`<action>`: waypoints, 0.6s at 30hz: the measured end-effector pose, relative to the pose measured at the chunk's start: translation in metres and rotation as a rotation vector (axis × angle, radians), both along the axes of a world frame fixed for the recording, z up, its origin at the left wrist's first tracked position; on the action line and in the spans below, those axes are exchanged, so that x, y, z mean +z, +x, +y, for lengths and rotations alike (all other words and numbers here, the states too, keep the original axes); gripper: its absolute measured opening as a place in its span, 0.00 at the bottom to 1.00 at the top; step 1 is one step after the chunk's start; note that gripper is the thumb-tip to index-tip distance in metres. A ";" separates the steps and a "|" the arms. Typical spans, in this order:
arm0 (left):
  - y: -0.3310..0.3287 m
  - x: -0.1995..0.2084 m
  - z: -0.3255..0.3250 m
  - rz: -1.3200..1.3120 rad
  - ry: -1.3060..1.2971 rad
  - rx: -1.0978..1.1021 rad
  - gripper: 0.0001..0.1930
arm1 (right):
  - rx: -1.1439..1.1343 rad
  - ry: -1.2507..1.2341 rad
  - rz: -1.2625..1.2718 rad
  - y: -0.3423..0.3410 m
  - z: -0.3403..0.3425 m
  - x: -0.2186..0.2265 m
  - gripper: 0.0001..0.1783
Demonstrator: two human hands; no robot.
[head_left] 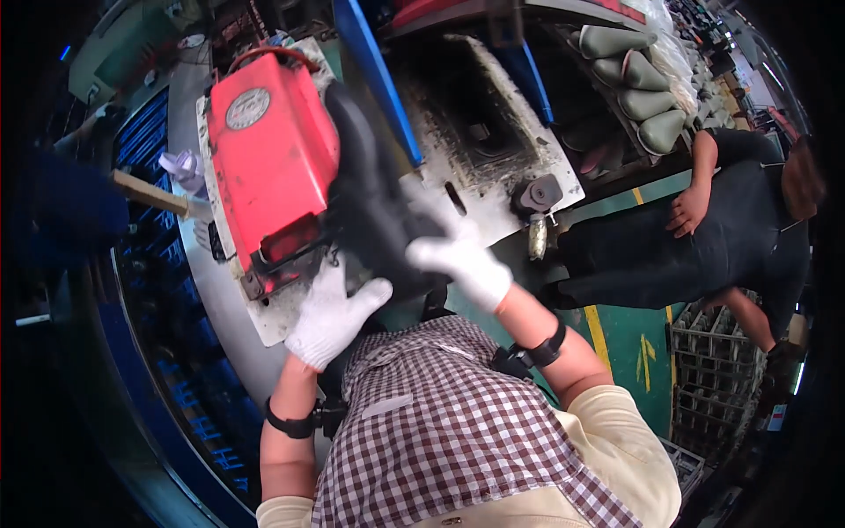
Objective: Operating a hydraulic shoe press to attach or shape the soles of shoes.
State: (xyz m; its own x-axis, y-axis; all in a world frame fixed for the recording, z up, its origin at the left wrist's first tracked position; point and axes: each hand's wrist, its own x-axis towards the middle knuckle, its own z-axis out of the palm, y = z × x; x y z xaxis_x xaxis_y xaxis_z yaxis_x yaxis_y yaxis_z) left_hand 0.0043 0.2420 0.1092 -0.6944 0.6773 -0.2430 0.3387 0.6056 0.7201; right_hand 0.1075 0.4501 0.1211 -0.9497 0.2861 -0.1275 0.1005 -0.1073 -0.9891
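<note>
A long black boot (365, 194), smeared by motion, hangs at a slant in front of me, between the red machine cover and the worn plate. On its right side my white-gloved right hand (462, 260) grips it, though the fingertips are blurred. My left hand (333, 312), also in a white glove, is at the boot's lower left, by the near edge of the red machine cover (273, 158). Its thumb and fingers are spread, and I see nothing held in them. Whether it touches the boot is unclear.
A stained pale plate (502, 198) with a dark recess carries a black knob (539, 192). Blue upright panels (378, 79) stand beyond the boot. Grey-green foot-shaped pieces (647, 97) fill a rack at the far right. A person in dark clothes (695, 224) stands at the right.
</note>
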 end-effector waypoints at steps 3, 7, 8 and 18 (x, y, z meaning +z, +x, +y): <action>-0.018 0.042 0.053 -0.345 0.506 0.140 0.43 | -0.303 0.256 -0.005 0.000 0.095 -0.033 0.47; -0.063 0.101 0.114 0.103 0.683 0.102 0.40 | -0.482 0.960 -0.288 -0.047 0.205 -0.048 0.46; -0.073 0.114 0.134 0.229 0.715 0.070 0.39 | -0.456 1.023 -0.350 -0.057 0.224 -0.044 0.46; -0.131 0.205 0.309 0.475 0.719 -0.283 0.33 | -0.248 1.203 -0.594 -0.104 0.251 -0.102 0.42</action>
State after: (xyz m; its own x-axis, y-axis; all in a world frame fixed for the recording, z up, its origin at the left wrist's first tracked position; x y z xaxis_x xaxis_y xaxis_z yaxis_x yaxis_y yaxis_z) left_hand -0.1271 0.5505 0.3139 -0.3981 0.7157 0.5738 0.7644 -0.0871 0.6389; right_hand 0.0039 0.7007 0.0196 -0.7475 0.6625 -0.0483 0.6439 0.7048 -0.2978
